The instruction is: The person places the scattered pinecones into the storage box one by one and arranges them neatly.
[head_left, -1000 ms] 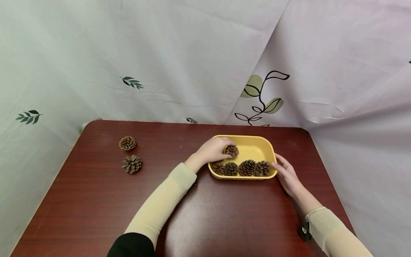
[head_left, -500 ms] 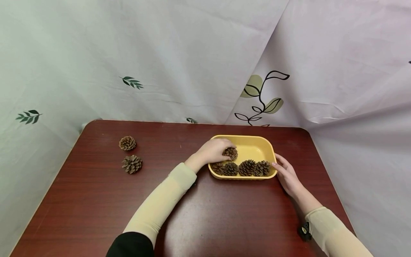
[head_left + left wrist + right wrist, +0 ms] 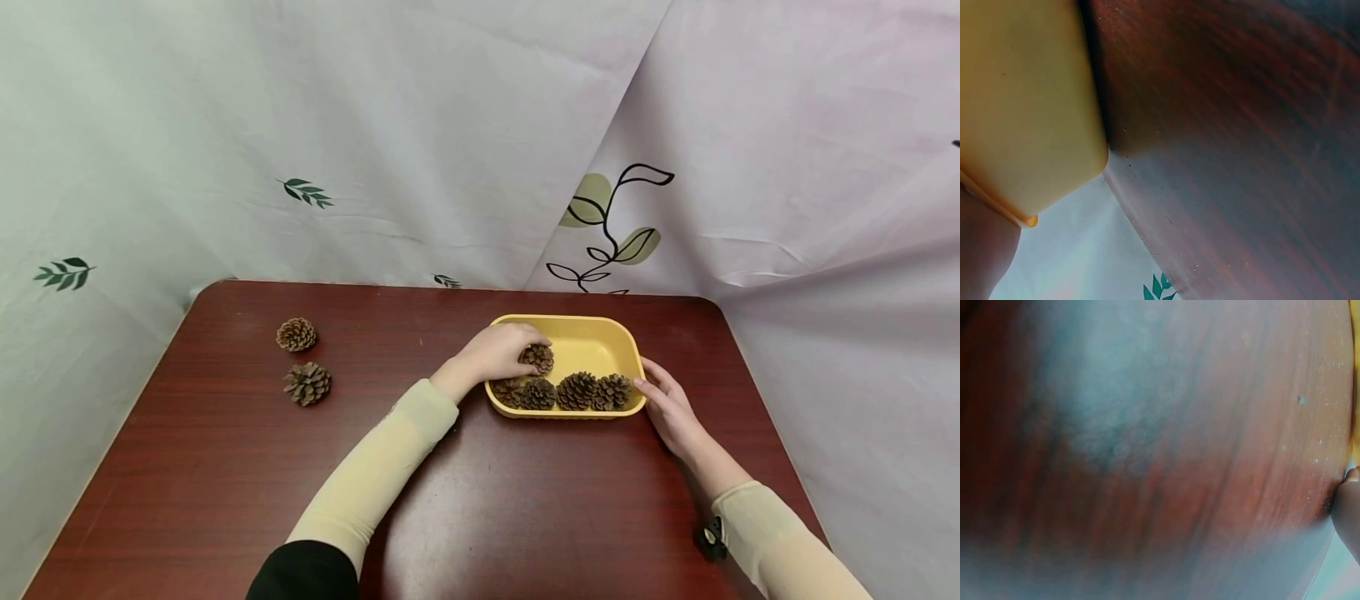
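Note:
A brown pine cone [image 3: 537, 358] is between the thumb and fingers of my left hand [image 3: 498, 352], inside the left part of a yellow plastic tray [image 3: 592, 337]. Along the tray's near side lie several more pine cones [image 3: 576, 392] in a row; the leftmost is partly hidden. My right hand [image 3: 675, 417] holds the tray's right end, thumb over the rim and fingers along the outside. In the left wrist view the tray's outer wall [image 3: 1029, 94] fills the upper left. The right wrist view catches only a bit of the hand [image 3: 1350, 512] at its edge.
Two loose pine cones, one farther back [image 3: 297, 334] and one nearer [image 3: 307, 384], lie on the dark red-brown table [image 3: 480, 500] at the left. Behind the table hangs a pale cloth [image 3: 420, 142] with leaf prints.
The left hand has lowered its pine cone slightly, toward the tray's near left part. The right hand stays at the tray's right end, and the loose cones lie as before.

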Motion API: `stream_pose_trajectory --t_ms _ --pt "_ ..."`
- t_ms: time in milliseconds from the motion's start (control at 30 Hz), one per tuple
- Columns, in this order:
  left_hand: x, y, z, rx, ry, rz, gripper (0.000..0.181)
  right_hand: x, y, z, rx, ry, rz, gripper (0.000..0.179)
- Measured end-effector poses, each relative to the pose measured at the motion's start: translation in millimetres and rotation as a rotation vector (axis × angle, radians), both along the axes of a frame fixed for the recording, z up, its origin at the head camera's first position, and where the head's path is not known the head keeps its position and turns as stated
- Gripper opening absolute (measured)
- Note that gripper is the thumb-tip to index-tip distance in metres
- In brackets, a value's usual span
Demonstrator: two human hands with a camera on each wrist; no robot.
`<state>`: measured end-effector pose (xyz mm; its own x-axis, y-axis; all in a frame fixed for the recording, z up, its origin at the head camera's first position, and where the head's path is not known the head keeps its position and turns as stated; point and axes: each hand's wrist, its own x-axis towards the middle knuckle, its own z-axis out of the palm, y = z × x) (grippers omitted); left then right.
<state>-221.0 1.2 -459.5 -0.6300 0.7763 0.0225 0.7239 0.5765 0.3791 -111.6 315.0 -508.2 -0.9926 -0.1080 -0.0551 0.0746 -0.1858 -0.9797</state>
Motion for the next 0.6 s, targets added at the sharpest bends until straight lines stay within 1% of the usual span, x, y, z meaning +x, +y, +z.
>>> stream_pose_trajectory --t_ms 367,600 --pt "0.3 -6.6 2.5 0.051 0.005 0.002 0.045 0.3 0 0.0 0.011 -0.006 -0.002 0.034" --pt "2.8 -17.2 8.0 0.079 0.023 0.027 0.044 0.8 -1 -0.7 0.004 -0.004 -0.007 0.035"
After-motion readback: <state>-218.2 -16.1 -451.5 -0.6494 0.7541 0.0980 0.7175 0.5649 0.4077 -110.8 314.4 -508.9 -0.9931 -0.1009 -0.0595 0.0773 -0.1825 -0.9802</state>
